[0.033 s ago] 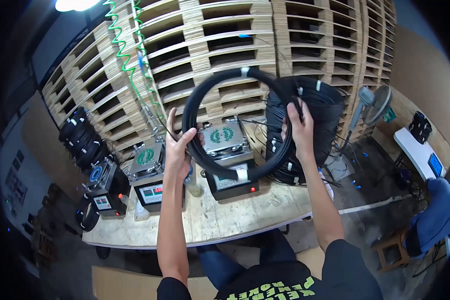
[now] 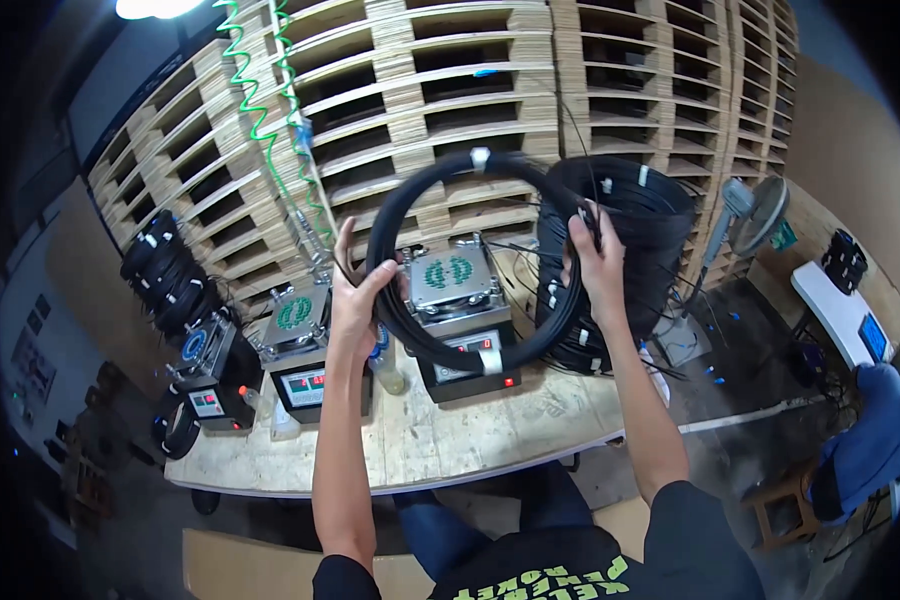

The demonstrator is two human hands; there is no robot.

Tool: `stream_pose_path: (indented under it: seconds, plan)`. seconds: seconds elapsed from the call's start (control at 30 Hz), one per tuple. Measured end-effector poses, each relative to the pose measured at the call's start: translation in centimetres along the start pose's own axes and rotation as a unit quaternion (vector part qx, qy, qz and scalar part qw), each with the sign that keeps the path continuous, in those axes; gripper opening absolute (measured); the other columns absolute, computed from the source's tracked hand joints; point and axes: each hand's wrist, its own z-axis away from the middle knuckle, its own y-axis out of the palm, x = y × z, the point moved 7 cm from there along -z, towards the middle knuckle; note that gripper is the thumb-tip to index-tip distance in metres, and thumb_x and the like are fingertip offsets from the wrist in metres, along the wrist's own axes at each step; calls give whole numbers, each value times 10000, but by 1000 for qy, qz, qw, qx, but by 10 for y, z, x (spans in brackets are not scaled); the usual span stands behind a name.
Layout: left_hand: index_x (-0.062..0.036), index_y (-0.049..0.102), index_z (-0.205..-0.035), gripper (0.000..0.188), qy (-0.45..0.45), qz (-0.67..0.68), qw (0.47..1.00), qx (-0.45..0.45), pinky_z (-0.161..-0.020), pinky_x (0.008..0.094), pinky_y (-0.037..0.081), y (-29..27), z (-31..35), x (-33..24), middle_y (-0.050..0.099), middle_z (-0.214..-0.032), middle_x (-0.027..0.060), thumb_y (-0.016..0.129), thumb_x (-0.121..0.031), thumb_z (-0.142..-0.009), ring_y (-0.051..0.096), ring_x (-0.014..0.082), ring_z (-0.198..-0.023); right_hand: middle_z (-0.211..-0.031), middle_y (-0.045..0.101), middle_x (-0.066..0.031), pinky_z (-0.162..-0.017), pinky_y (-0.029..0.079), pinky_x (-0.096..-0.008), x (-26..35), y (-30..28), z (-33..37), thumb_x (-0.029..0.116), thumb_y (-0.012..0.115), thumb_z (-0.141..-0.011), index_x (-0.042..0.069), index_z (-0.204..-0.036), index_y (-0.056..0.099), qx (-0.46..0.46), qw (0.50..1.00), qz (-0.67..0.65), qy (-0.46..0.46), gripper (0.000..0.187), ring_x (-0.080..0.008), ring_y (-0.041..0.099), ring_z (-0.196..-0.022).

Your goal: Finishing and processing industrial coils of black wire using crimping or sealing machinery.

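Observation:
I hold up a coil of black cable above the table, a hand on each side of it. White tape bands bind the coil at its top and bottom. My left hand grips the left side, thumb across the front and some fingers raised behind. On the opposite side, my right hand is closed round the bundle. Through the ring shows a machine with a metal top plate and green round pegs. Just right of the coil stands a tall stack of similar black coils.
Two more machines line the wooden table. A small bottle stands between machines. More coils are piled at the left. Wooden pallets rise behind, with green spiral hoses. A fan and a stool stand right.
The coil's top has come slightly lower and its top tape band has shifted left. Its bottom band sits a little lower and farther right. Both hands keep their hold.

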Motion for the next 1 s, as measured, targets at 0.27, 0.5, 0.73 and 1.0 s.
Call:
stream_pose_path:
  seconds: [0.27,0.5,0.73,1.0]
  plan:
    - [-71,559,-1382,459,-59,-137,987,-68,-418,239,405,-76,-10,63,624,-796,10,648,-306,-999,524,68,-498,-766,544,23,-450,442,-220,-104,42,3,377,625,-1008,52,-1234,558,49,994,31,94,401,-53,518,-557]
    - [-36,692,-1208,389,-35,-198,976,-79,-396,241,381,-100,-41,115,589,-663,-9,551,-361,-1048,507,66,-436,-882,637,-106,-810,463,-328,-164,43,-16,354,520,-1064,-40,-1091,601,58,985,159,-38,402,-179,571,-845]
    - [-90,734,-1200,398,-59,-243,962,-106,-394,247,390,-122,-58,165,531,-575,-34,532,-399,-1051,498,51,-440,-986,665,-195,-893,467,-356,-199,41,-20,333,458,-1081,-41,-1161,589,59,975,214,-14,405,-309,631,-945]
    - [-31,730,-1155,378,9,-318,942,-104,-726,264,470,-142,-68,201,728,-818,39,551,-347,-1050,572,48,-786,-946,659,-195,-856,458,-354,-230,26,-11,369,397,-1101,-83,-1107,596,63,968,238,48,494,-258,586,-871]
